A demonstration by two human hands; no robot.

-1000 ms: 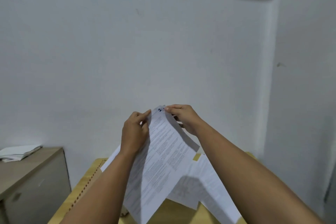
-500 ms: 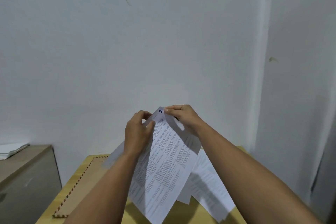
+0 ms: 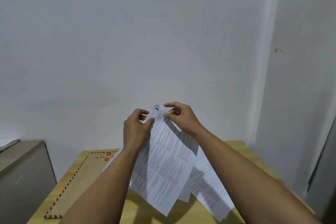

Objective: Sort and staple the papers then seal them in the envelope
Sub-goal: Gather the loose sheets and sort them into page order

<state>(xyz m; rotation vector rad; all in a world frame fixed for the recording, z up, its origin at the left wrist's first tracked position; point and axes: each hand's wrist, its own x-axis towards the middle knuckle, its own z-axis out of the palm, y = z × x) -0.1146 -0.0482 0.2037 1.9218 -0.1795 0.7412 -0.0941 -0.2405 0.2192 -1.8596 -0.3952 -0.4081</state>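
The wooden tabletop [image 3: 234,149] carries a brown envelope [image 3: 85,172] at its left side. Above it the papers [image 3: 167,167] hang down from both hands. The left hand [image 3: 136,129] pinches their top corner from the left, the right hand [image 3: 181,117] pinches it from the right, both raised before the wall.

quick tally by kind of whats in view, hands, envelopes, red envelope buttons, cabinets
hands: 2 (left hand, right hand)
envelopes: 1 (envelope)
red buttons: 2 (upper, lower)
cabinets: 1 (cabinet)
total: 6
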